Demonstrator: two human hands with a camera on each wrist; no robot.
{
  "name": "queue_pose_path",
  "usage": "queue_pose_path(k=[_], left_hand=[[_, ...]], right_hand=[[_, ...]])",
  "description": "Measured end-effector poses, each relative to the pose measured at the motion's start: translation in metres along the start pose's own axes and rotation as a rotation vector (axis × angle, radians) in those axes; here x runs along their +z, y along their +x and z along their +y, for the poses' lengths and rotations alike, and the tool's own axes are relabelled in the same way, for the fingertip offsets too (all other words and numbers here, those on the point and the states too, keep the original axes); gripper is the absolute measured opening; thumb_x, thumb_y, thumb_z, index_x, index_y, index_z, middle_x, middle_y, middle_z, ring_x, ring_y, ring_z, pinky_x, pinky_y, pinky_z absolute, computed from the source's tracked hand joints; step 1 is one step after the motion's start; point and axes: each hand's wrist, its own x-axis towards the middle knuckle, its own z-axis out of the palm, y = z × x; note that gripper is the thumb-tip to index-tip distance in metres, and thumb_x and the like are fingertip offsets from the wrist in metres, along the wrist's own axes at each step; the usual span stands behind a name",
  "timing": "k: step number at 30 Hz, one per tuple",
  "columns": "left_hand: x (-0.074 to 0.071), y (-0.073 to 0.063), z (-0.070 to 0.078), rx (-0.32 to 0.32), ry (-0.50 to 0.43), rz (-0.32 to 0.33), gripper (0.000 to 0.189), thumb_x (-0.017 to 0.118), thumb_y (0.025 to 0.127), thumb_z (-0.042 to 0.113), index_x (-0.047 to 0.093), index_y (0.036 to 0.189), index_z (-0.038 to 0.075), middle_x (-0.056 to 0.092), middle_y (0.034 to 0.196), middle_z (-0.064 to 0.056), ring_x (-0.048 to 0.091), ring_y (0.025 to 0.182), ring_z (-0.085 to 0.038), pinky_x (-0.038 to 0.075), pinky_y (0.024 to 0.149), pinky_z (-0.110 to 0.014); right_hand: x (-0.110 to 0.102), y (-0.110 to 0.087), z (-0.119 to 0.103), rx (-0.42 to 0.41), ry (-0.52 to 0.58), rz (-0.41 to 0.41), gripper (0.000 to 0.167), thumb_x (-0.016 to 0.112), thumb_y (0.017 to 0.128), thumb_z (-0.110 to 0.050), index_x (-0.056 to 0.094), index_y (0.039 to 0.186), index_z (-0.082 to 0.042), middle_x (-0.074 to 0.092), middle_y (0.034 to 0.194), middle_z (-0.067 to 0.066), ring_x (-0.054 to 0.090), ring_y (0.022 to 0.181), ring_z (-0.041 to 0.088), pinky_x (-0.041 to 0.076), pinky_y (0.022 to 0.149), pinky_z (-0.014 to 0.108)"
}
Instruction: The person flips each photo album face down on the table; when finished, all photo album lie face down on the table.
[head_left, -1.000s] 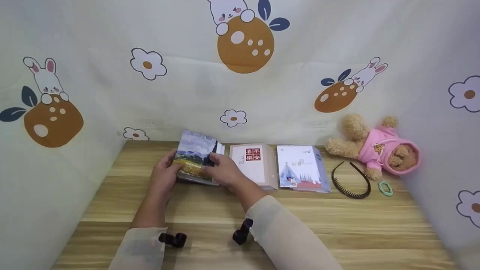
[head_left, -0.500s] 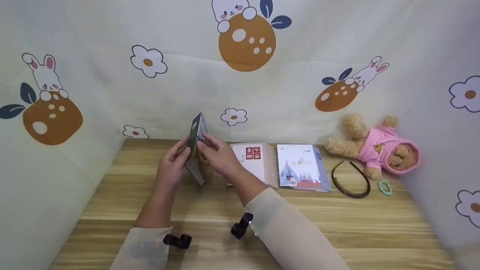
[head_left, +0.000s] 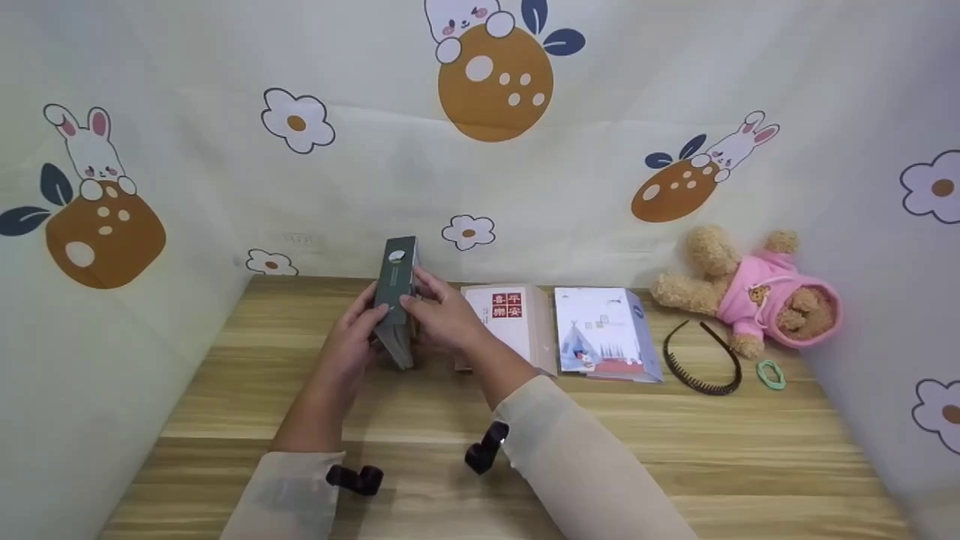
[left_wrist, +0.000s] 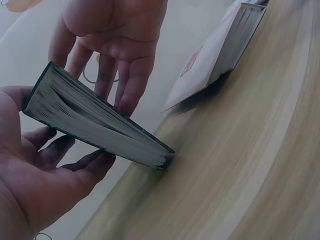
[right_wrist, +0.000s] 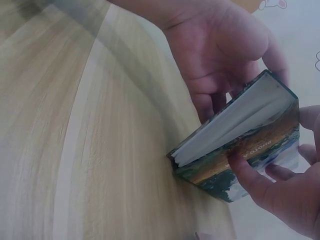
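Note:
A thick photo album [head_left: 396, 274] with a dark green spine stands on its edge at the left back of the table, spine up and tilted. My left hand [head_left: 349, 330] grips its left cover, thumb near the spine. On the other side my right hand [head_left: 444, 311] holds the painted cover, its thumb also by the spine. In the left wrist view the album's page block [left_wrist: 95, 117] shows between the two covers, its lower edge close to the tabletop. The right wrist view shows the landscape cover [right_wrist: 250, 155] with part of the word "PHOTO".
Right of the album lie a cream album [head_left: 506, 322] with a red square print and a white-blue album [head_left: 604, 330]. Farther right are a dark toothed headband [head_left: 703, 358], a green hair tie [head_left: 770, 374] and a teddy bear [head_left: 757, 296] in pink. A patterned curtain hangs behind.
The album has turned from its painted cover facing up to standing on edge with its spine up. Both hands turned with it, and the left hand shifted slightly right.

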Motion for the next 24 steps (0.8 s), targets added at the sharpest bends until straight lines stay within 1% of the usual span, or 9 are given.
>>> queue_pose_path(k=[4,6,9,11,13,16,18,20,24], left_hand=[[-0.001,0.001,0.0,0.007,0.024,0.007,0.057,0.049,0.113,0.037,0.034,0.168,0.038,0.026,0.179,0.001,0.035,0.161,-0.025,0.033,0.134,-0.05],[-0.001,0.002,0.0,0.015,0.046,0.01,0.057,0.049,0.113,0.037,0.035,0.168,0.038,0.026,0.179,0.001,0.036,0.16,-0.026,0.033,0.133,-0.051],[-0.002,0.003,-0.001,0.029,0.079,0.009,0.054,0.048,0.113,0.039,0.039,0.166,0.037,0.03,0.178,0.002,0.037,0.161,-0.027,0.031,0.134,-0.051],[-0.003,0.003,-0.003,0.03,0.103,-0.003,0.052,0.048,0.113,0.043,0.042,0.165,0.037,0.03,0.178,0.004,0.034,0.163,-0.026,0.026,0.137,-0.053],[-0.004,0.004,-0.006,0.028,0.148,-0.023,0.053,0.05,0.112,0.046,0.042,0.164,0.038,0.028,0.179,0.005,0.029,0.166,-0.025,0.021,0.138,-0.053],[-0.006,0.005,-0.011,0.029,0.267,-0.03,0.06,0.058,0.108,0.052,0.043,0.164,0.035,0.024,0.18,0.002,0.024,0.167,-0.025,0.02,0.138,-0.054],[-0.008,0.007,-0.015,0.043,0.36,-0.022,0.066,0.062,0.106,0.054,0.043,0.165,0.032,0.024,0.18,-0.004,0.024,0.167,-0.029,0.023,0.137,-0.055],[-0.009,0.009,-0.017,0.062,0.448,-0.004,0.069,0.065,0.103,0.055,0.046,0.164,0.027,0.027,0.179,-0.009,0.026,0.166,-0.033,0.025,0.136,-0.057],[-0.011,0.012,-0.021,0.097,0.591,0.015,0.072,0.068,0.102,0.054,0.049,0.162,0.019,0.033,0.175,-0.014,0.027,0.164,-0.037,0.023,0.136,-0.059]], right_hand=[[0.0,-0.001,0.0,0.018,0.011,-0.003,0.058,0.064,0.107,-0.035,0.045,0.16,-0.05,0.051,0.166,0.001,0.053,0.15,0.036,0.06,0.103,0.063],[0.0,-0.002,-0.001,0.007,-0.003,0.01,0.057,0.062,0.107,-0.033,0.046,0.16,-0.047,0.053,0.164,0.0,0.055,0.148,0.033,0.06,0.104,0.06],[-0.002,-0.003,-0.004,-0.039,-0.055,0.063,0.053,0.061,0.108,-0.029,0.051,0.16,-0.036,0.057,0.161,-0.001,0.057,0.147,0.026,0.059,0.11,0.05],[-0.004,-0.003,-0.004,-0.072,-0.081,0.11,0.051,0.061,0.108,-0.024,0.055,0.158,-0.029,0.06,0.159,-0.001,0.058,0.147,0.023,0.057,0.114,0.045],[-0.007,-0.002,-0.003,-0.092,-0.083,0.143,0.05,0.062,0.107,-0.017,0.057,0.156,-0.023,0.06,0.159,0.001,0.058,0.148,0.023,0.054,0.117,0.043],[-0.012,-0.001,0.001,-0.094,-0.08,0.16,0.053,0.065,0.104,-0.01,0.056,0.156,-0.018,0.057,0.162,0.006,0.057,0.148,0.025,0.053,0.117,0.042],[-0.015,-0.001,0.006,-0.083,-0.104,0.159,0.056,0.067,0.103,-0.009,0.055,0.157,-0.016,0.056,0.163,0.008,0.058,0.148,0.025,0.054,0.116,0.039],[-0.016,0.0,0.012,-0.066,-0.123,0.157,0.058,0.069,0.102,-0.009,0.055,0.158,-0.015,0.056,0.162,0.008,0.059,0.147,0.024,0.055,0.115,0.038],[-0.016,0.0,0.024,-0.042,-0.164,0.149,0.06,0.07,0.101,-0.01,0.053,0.158,-0.015,0.057,0.162,0.009,0.06,0.145,0.023,0.055,0.115,0.038]])
